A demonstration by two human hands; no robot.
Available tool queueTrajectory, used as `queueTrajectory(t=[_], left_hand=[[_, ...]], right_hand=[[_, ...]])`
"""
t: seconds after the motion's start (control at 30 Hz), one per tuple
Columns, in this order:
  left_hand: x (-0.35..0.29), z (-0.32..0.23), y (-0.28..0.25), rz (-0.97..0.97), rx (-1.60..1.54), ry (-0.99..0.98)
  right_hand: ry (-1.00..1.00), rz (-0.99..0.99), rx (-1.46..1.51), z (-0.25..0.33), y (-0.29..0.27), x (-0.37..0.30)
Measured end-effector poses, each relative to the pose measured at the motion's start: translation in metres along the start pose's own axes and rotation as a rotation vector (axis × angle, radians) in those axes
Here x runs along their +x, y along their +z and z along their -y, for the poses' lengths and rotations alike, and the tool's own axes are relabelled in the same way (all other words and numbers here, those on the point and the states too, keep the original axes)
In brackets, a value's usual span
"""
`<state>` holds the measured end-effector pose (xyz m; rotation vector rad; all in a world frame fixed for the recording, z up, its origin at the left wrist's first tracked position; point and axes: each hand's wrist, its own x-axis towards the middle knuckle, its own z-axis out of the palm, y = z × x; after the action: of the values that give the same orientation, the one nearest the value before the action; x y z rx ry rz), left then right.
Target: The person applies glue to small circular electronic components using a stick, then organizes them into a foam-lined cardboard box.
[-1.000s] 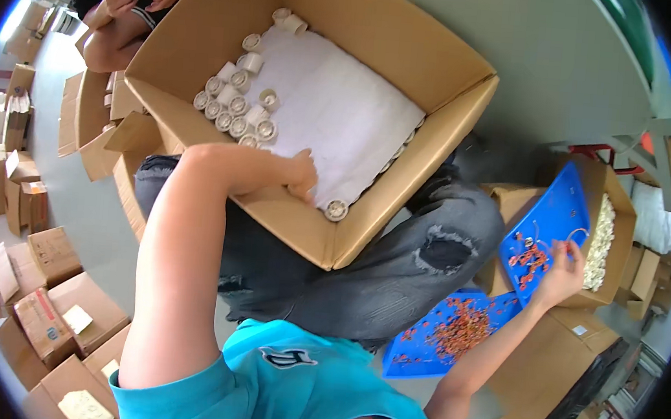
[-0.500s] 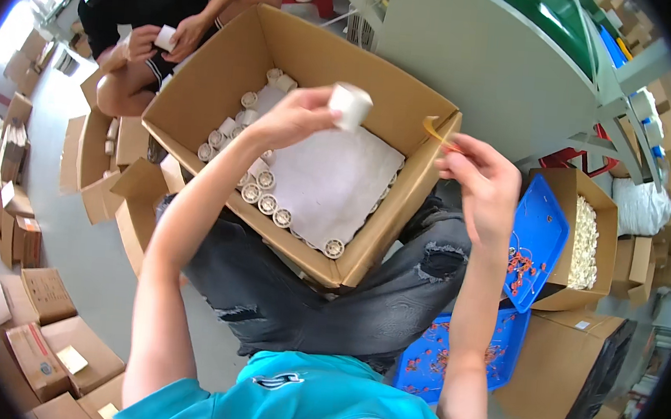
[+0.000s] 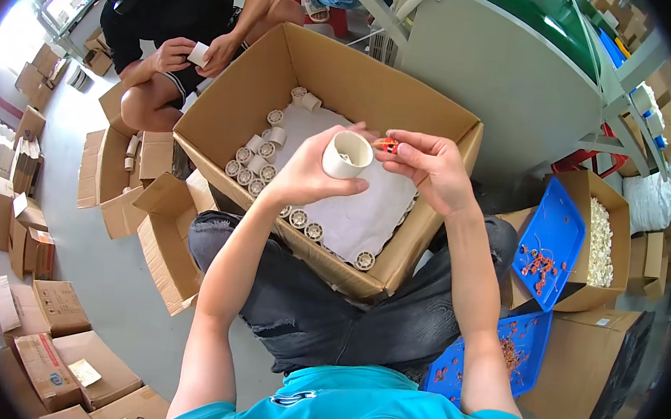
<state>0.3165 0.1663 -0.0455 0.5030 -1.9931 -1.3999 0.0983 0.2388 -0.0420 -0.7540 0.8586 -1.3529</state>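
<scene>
Knees in dark jeans (image 3: 327, 319) sit nearest, with blue trays (image 3: 489, 363) of small red parts to the right. Above them the left hand (image 3: 306, 177) grips a white plastic cup (image 3: 347, 154) (open end facing up), and the right hand (image 3: 427, 169) pinches a small red piece (image 3: 386, 144) just beside its rim. Beyond lies a cardboard box (image 3: 394, 269) lined with white cylinders (image 3: 257, 156). Far left, another person (image 3: 170, 7) holds a white part.
</scene>
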Motion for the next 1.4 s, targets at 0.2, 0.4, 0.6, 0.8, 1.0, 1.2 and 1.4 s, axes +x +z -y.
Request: queueTrajectory(t=[0.2, 0.4, 0.6, 0.8, 1.0, 1.2, 1.4], left_hand=[[-0.005, -0.004, -0.005, 0.112, 0.012, -0.240], [0.001, 0.008, 0.010, -0.137, 0.442, 0.210], [0.001, 0.019, 0.034, -0.340, 0.303, 0.126], [0.002, 0.026, 0.038, -0.422, 0.410, 0.319], [0.002, 0.037, 0.039, -0.493, 0.382, 0.310], [0.004, 0.035, 0.040, -0.488, 0.404, 0.321], [0.005, 0.033, 0.040, -0.488, 0.451, 0.359]], right_hand=[[-0.194, -0.215, -0.501, -0.014, -0.003, 0.002], [-0.658, -0.439, -1.019, -0.019, -0.001, -0.004], [-0.654, -0.377, -0.348, 0.006, 0.002, -0.022], [-0.620, -0.285, -0.422, -0.008, 0.014, -0.029], [-0.558, -0.306, -0.470, -0.016, 0.016, -0.027], [-0.553, -0.317, -0.502, -0.020, 0.017, -0.026], [-0.717, -0.403, -0.835, -0.022, 0.024, -0.027]])
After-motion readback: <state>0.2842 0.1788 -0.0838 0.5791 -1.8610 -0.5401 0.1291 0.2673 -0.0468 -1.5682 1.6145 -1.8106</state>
